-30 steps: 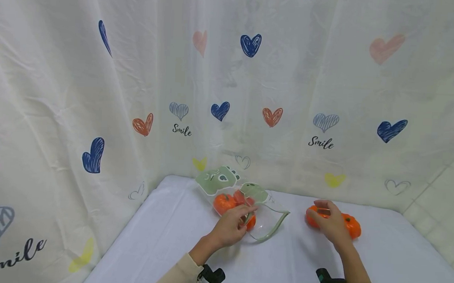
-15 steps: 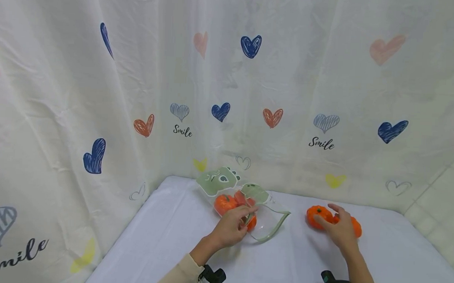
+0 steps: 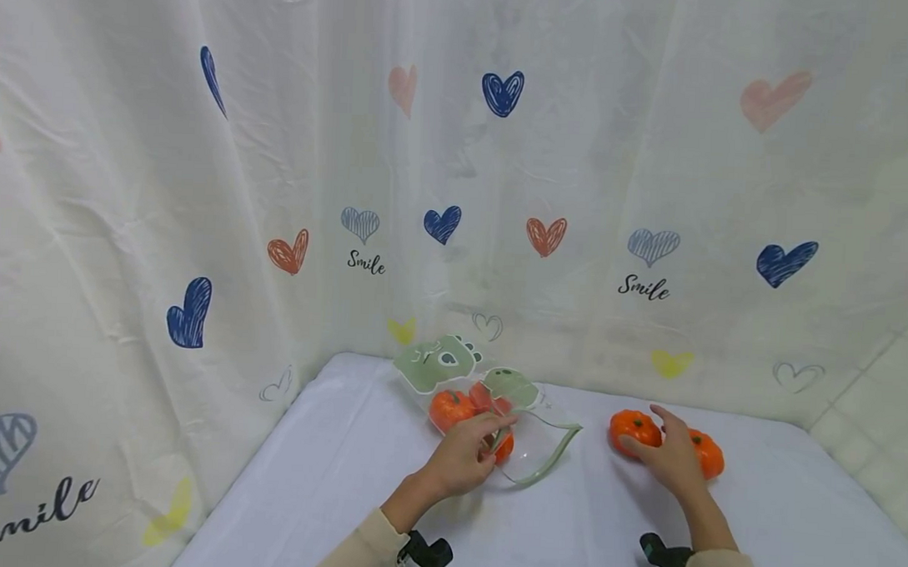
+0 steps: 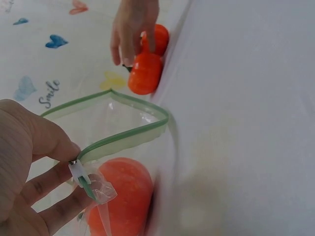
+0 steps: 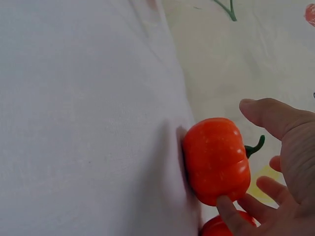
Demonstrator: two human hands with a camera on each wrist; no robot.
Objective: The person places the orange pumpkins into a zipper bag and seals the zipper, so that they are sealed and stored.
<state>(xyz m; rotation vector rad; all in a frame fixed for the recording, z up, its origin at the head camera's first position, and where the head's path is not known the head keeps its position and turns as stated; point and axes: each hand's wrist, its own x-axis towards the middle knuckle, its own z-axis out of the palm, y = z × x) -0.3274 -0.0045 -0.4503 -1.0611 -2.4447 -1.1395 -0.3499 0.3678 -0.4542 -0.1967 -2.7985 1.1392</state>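
My left hand (image 3: 463, 452) pinches the green zip edge of a clear zip bag (image 3: 542, 445), thumb on the white slider (image 4: 78, 172). The bag lies on its side with its mouth toward the right. Several orange bell peppers (image 3: 449, 410) are inside it, partly hidden by the hand and the green printed animal face. At the right, my right hand (image 3: 673, 458) has thumb and fingers spread around one loose orange bell pepper (image 5: 216, 160). A fingertip overlaps that pepper, while the thumb stands apart. A second loose pepper (image 3: 707, 455) sits just beyond, partly behind the hand.
A white cloth (image 3: 550, 537) covers the table. Behind it and along the left hangs a pale curtain (image 3: 459, 150) printed with hearts. Dark wrist cameras (image 3: 425, 554) sit on both wrists, below the cream sleeves (image 3: 362, 547).
My right hand has drawn back to the right, uncovering the left loose pepper, then come slightly left again. That pepper now sits slightly farther left. The left hand and bag stay put.
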